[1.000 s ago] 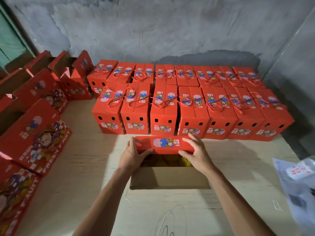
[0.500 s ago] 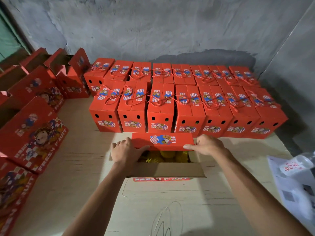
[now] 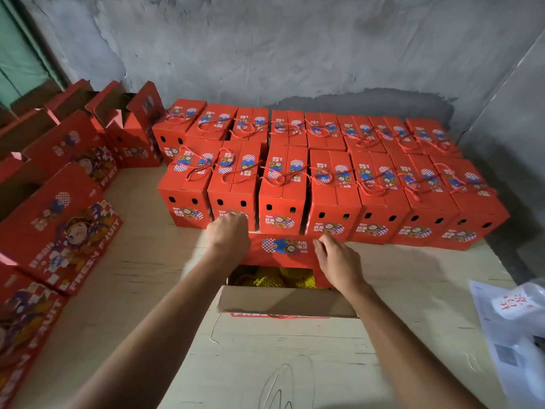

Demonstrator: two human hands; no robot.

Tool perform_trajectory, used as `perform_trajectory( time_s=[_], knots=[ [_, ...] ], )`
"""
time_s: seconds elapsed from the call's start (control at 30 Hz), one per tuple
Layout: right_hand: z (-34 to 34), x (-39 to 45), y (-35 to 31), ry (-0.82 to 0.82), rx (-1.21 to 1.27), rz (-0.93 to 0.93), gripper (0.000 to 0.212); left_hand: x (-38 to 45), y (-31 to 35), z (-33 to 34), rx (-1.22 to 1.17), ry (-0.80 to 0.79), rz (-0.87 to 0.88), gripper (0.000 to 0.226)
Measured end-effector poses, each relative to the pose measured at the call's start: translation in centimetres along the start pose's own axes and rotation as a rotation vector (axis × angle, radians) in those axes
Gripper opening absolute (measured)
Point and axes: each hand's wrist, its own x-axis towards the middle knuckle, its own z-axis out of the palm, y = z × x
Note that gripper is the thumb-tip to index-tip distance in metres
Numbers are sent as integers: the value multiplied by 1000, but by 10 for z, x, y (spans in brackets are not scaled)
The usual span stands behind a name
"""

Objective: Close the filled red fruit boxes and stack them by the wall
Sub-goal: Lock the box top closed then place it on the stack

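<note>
The closed red boxes (image 3: 318, 184) stand in two rows against the grey wall (image 3: 295, 48), and the open box (image 3: 287, 290) I'm closing sits on the pale table (image 3: 265, 364) just in front of them. My left hand (image 3: 228, 239) curls over the left end of its far red flap (image 3: 283, 249); my right hand (image 3: 336, 262) rests on the right end, fingers loosely bent. If I push unevenly the flap may buckle, or catch on the yellow netted fruit (image 3: 271, 277) beneath.

Packing room: rows of red fruit boxes (image 3: 283, 184), bare wall (image 3: 295, 45).
</note>
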Motion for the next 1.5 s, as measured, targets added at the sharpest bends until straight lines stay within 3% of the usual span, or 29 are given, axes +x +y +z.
perform_trajectory(
  time_s=[0.17,0.3,0.4,0.47,0.73,0.8,0.9,0.97,1.03,1.13,1.27,1.33,1.4,1.5],
  knots=[
    [9,-5,6,70,50,-25,18,-11,-10,23,-700,76,31,33],
    [10,-6,12,22,217,75,48,-47,-30,76,-946,171,144,3],
    [9,-9,15,-18,265,74,50,-50,-37,99,-854,247,318,10],
    [5,-15,19,-40,298,72,44,-52,-36,108,-767,280,332,9],
    [-36,-59,33,-75,303,-32,3,-47,-64,107,-613,373,569,25],
    [-49,-68,43,-189,304,-50,20,-52,-80,104,-612,333,586,25],
    [-60,-84,51,-377,321,-73,59,-61,-109,100,-533,145,639,68],
    [-58,-93,48,-401,370,-59,68,-69,-121,101,-403,68,663,73],
    [-53,-94,43,-317,368,-45,66,-73,-120,101,-332,99,674,74],
    [-48,-82,31,-130,368,94,54,-72,-98,91,-432,233,547,56],
    [-22,-60,9,58,337,221,56,-55,-55,84,-667,250,129,59],
    [-7,-52,2,128,227,159,54,-48,-37,88,-579,262,-29,60],
    [4,-46,-4,196,119,9,31,-42,-20,97,-470,363,3,54],
    [12,-31,-10,215,59,-41,15,-34,6,107,-419,444,266,21]
  ],
)
